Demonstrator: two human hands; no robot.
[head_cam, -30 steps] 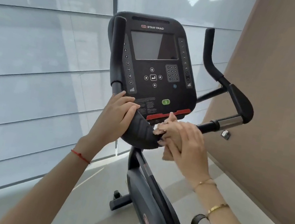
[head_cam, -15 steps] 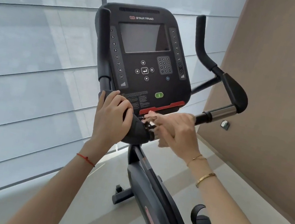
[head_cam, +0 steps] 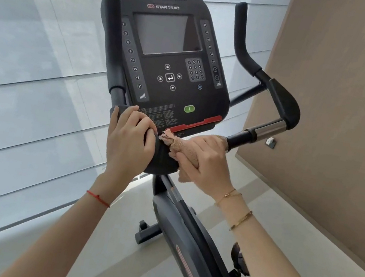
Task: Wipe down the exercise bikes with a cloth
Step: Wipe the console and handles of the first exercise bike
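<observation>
Here is the exercise bike [head_cam: 185, 243], a black machine standing on a pale floor [head_cam: 108, 247] between a big shaded window [head_cam: 31, 63] and a tan wall [head_cam: 341, 105]. Its console [head_cam: 165, 62] tilts up toward the camera, dark screen [head_cam: 165, 34] in the upper half, a keypad [head_cam: 194, 69] to its right, a green button [head_cam: 189, 108] below, and a red strip [head_cam: 195, 124] along the bottom edge.

Both hands are at work just under that console. The left hand [head_cam: 127, 138] is clenched over the padded left end of the handlebar [head_cam: 160, 159], fingers [head_cam: 145, 123] curled over the top of it, a red string bracelet [head_cam: 98, 198] on the wrist.

The right hand [head_cam: 206, 162] grips the cloth [head_cam: 179, 146], a pinkish-tan rag with a frayed edge, bunched tight and pressed against the middle of the handlebar right below the red strip. The cloth's ragged tip pokes out toward the left hand, nearly touching its knuckles, and a bit more of it shows beneath the palm. Two thin gold bracelets [head_cam: 235, 206] sit on that wrist.

Past the right hand the bar runs on to a shiny chrome sleeve [head_cam: 270, 128] and then a black grip [head_cam: 282, 104] that bends upward. Lower right, a pedal [head_cam: 238, 258] with a strap peeks out beside the bike frame.
</observation>
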